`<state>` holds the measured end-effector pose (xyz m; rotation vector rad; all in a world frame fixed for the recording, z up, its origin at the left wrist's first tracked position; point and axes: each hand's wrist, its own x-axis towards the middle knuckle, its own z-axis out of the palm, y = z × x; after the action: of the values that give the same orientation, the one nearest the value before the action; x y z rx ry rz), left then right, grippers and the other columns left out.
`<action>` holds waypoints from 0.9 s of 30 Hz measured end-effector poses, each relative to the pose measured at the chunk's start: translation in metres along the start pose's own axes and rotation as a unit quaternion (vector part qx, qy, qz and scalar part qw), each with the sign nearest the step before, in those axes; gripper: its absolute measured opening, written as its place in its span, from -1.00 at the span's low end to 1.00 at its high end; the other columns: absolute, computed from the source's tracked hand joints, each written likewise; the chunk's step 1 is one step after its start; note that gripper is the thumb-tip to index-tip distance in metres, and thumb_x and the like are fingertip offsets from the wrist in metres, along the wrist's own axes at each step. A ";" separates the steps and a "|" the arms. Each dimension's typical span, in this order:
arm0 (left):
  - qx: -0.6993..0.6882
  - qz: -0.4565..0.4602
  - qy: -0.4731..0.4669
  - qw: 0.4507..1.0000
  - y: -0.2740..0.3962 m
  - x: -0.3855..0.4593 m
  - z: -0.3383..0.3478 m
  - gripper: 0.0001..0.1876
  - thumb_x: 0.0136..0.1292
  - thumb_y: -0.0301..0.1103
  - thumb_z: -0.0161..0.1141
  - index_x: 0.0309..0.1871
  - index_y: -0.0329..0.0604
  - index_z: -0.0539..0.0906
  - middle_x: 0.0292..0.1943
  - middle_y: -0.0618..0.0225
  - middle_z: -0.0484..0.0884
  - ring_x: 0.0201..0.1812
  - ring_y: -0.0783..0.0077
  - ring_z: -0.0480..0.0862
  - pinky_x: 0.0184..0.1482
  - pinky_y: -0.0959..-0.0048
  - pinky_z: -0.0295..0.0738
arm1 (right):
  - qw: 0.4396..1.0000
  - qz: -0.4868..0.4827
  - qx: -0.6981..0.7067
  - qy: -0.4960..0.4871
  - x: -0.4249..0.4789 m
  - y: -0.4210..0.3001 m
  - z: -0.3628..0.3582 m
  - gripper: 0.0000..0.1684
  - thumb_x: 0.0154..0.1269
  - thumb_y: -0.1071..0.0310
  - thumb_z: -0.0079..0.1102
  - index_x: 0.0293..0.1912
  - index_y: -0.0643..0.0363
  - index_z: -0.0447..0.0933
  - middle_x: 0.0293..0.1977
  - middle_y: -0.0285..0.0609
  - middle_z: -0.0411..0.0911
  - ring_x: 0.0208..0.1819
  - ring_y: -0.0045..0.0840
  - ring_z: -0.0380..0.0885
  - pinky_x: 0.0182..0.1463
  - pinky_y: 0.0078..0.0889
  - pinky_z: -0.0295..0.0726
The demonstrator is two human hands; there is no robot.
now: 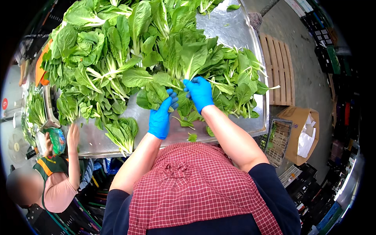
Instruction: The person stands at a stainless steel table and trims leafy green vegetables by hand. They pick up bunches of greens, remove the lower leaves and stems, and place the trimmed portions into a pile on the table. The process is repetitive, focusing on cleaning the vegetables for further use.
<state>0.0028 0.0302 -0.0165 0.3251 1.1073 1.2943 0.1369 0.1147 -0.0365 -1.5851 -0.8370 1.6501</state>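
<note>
My left hand (162, 113), in a blue glove, grips a small bunch of leafy greens (153, 96), its leaves pointing up and left. To the right, my gloved right hand (200, 90) pinches the pale stem of a large green leaf (192, 60); whether that leaf is loose or part of a bunch, I cannot tell. Behind both hands a big heap of leafy greens (111, 64) covers much of the metal table (226, 22). Several loose leaves lie below my right hand. One separate bunch (123, 133) rests at the table's near edge, left of my left arm.
At the left a co-worker (58, 188) handles a printed plastic bag (56, 140) beside a metal chute. Past the table's right edge are a wooden pallet (277, 70), a plastic crate (278, 141) and a cardboard box (296, 117). Stacked black crates (326, 55) stand further right.
</note>
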 end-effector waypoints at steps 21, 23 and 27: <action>-0.030 -0.067 0.031 0.997 -0.001 -0.010 0.005 -0.78 0.29 -0.35 0.18 -0.02 -0.09 0.54 -0.40 0.45 0.51 -0.37 0.48 0.51 -0.07 0.27 0.49 | 0.963 0.050 0.235 0.126 0.025 -0.001 -0.001 -0.76 0.30 0.22 0.18 -0.21 0.20 0.45 -0.42 -0.16 0.60 -0.58 -0.57 0.55 -0.55 -0.55 0.46; -0.030 -0.086 0.012 0.996 0.001 -0.013 0.004 -0.78 0.27 -0.40 0.19 -0.03 -0.07 0.55 -0.43 0.46 0.48 -0.40 0.50 0.48 -0.12 0.29 0.47 | 0.964 0.049 0.221 0.137 0.029 0.003 -0.007 -0.77 0.29 0.21 0.19 -0.24 0.16 0.45 -0.42 -0.21 0.60 -0.54 -0.59 0.55 -0.53 -0.57 0.45; -0.077 -0.035 -0.036 0.996 -0.001 -0.008 0.006 -0.76 0.29 -0.41 0.16 0.02 -0.13 0.53 -0.30 0.40 0.55 -0.29 0.48 0.53 -0.11 0.34 0.48 | 0.995 -0.022 0.063 0.071 -0.019 -0.005 -0.015 -0.74 0.20 0.20 0.29 -0.33 0.20 0.50 -0.53 -0.24 0.58 -0.59 -0.65 0.50 -0.56 -0.63 0.38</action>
<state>0.0094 0.0252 -0.0109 0.2153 0.9440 1.2872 0.1520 0.1012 -0.0225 -1.5651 -0.6771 1.5103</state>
